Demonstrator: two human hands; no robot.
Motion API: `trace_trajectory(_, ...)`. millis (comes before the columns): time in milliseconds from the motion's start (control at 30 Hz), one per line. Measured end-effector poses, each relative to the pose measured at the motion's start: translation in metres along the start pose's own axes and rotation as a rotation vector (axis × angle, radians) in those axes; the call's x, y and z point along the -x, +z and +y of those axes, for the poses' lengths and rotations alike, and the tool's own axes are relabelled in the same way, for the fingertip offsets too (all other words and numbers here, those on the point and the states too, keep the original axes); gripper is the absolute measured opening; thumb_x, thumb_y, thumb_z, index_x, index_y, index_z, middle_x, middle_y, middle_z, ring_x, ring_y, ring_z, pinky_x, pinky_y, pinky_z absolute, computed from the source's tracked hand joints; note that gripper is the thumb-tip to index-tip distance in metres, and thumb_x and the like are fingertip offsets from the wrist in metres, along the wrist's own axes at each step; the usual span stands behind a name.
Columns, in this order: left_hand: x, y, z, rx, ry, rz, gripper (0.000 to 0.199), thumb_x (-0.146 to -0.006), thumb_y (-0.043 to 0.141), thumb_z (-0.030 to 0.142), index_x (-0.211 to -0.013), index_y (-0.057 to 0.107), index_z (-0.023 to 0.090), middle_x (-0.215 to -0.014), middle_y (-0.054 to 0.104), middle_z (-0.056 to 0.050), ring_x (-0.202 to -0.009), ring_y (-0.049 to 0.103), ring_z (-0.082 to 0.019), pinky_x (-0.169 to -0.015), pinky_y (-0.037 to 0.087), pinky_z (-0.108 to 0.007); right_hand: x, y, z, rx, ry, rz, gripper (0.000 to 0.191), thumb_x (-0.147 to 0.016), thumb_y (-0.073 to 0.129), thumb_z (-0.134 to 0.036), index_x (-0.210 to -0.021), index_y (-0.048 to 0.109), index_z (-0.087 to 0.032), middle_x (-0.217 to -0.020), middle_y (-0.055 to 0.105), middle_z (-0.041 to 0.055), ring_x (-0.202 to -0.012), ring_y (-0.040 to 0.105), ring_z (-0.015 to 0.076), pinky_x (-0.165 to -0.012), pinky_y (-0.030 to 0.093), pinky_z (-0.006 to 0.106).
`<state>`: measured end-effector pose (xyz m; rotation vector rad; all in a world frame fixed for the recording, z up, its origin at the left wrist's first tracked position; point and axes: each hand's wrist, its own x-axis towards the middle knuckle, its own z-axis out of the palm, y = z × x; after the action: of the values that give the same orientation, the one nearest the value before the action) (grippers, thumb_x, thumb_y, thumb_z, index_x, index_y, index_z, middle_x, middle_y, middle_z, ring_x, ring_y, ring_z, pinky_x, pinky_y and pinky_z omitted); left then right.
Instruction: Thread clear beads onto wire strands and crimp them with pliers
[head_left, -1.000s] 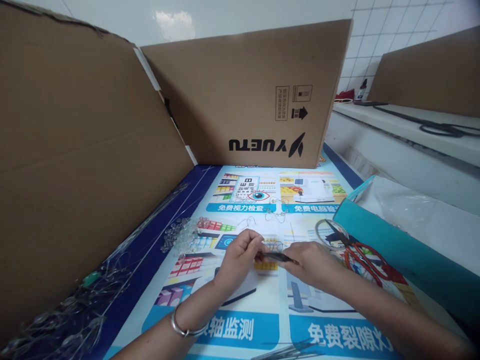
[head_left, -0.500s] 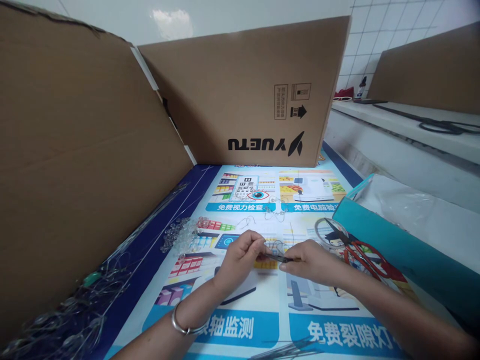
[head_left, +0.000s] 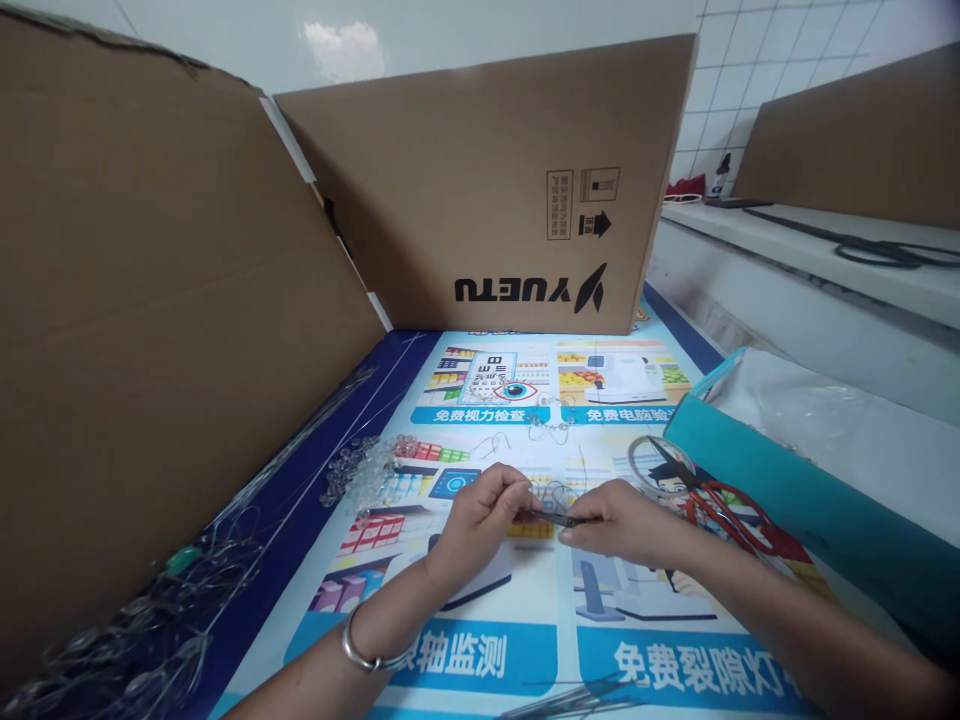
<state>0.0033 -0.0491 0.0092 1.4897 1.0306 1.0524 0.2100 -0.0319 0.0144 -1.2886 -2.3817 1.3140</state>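
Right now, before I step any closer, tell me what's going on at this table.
A person is working with both bare hands. The right hand holds a slim dark tool, apparently pliers, with its tip at the fingertips of the left hand, which pinches what looks like thin wire; the detail there is too small to tell. Clear beads lie in a pile to the left, while red-handled scissors lie open to the right, near a teal box.

A small bottle [head_left: 720,178] stands on the ledge [head_left: 795,243] beside brown cardboard [head_left: 855,145].
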Motion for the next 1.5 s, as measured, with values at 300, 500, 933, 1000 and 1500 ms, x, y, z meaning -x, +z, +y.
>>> trace_trajectory(300, -0.011, -0.005, -0.011, -0.064, -0.063, 0.062, 0.015, -0.085, 0.044, 0.029, -0.078, 0.052, 0.018, -0.076, 0.064, -0.002, -0.067, 0.061, -0.015, -0.063, 0.048, -0.026, 0.002, 0.009, -0.014, 0.672, -0.006, 0.431, 0.02, -0.08, 0.051, -0.036, -0.077, 0.06, -0.02, -0.075, 0.059, 0.0034, -0.074, 0.052, 0.0177, -0.061, 0.031, 0.026)
trace_trajectory(500, -0.013, -0.005, -0.013, 0.12, -0.228, 0.072, 0.014, -0.083, 0.047, 0.032, -0.077, 0.047, 0.019, -0.074, 0.064, -0.001, -0.066, 0.063, -0.017, -0.059, 0.047, -0.026, 0.001, 0.01, -0.004, 0.867, -0.203, 0.634, 0.02, -0.085, 0.046, -0.032, -0.084, 0.06, -0.017, -0.076, 0.056, 0.0056, -0.078, 0.047, 0.0195, -0.07, 0.032, 0.032)
trace_trajectory(933, -0.004, 0.007, -0.002, 0.337, -0.381, 0.076, 0.025, -0.079, 0.053, 0.043, -0.076, 0.045, 0.019, -0.075, 0.066, -0.003, -0.069, 0.062, -0.017, -0.058, 0.046, -0.026, 0.008, 0.009, -0.009, 1.238, -0.592, 0.663, 0.02, -0.085, 0.045, -0.012, -0.102, 0.057, -0.012, -0.082, 0.057, 0.0065, -0.075, 0.047, 0.0181, -0.065, 0.033, 0.035)
trace_trajectory(1000, -0.005, 0.009, -0.001, 0.34, -0.394, 0.089, 0.024, -0.077, 0.055, 0.04, -0.074, 0.045, 0.019, -0.07, 0.065, -0.002, -0.066, 0.061, -0.016, -0.058, 0.045, -0.026, 0.007, 0.01, -0.01, 1.232, -0.605, 0.662, 0.021, -0.086, 0.044, -0.012, -0.102, 0.057, -0.012, -0.081, 0.057, 0.0061, -0.074, 0.047, 0.0174, -0.063, 0.032, 0.035)
trace_trajectory(1500, -0.004, 0.013, -0.006, 0.331, -0.372, 0.085, 0.022, -0.078, 0.054, 0.039, -0.073, 0.046, 0.019, -0.069, 0.062, 0.0, -0.065, 0.06, -0.015, -0.056, 0.047, -0.026, 0.003, 0.013, -0.01, 1.226, -0.608, 0.65, 0.02, -0.086, 0.043, -0.012, -0.1, 0.057, -0.013, -0.078, 0.056, 0.0052, -0.071, 0.045, 0.0169, -0.062, 0.031, 0.034)
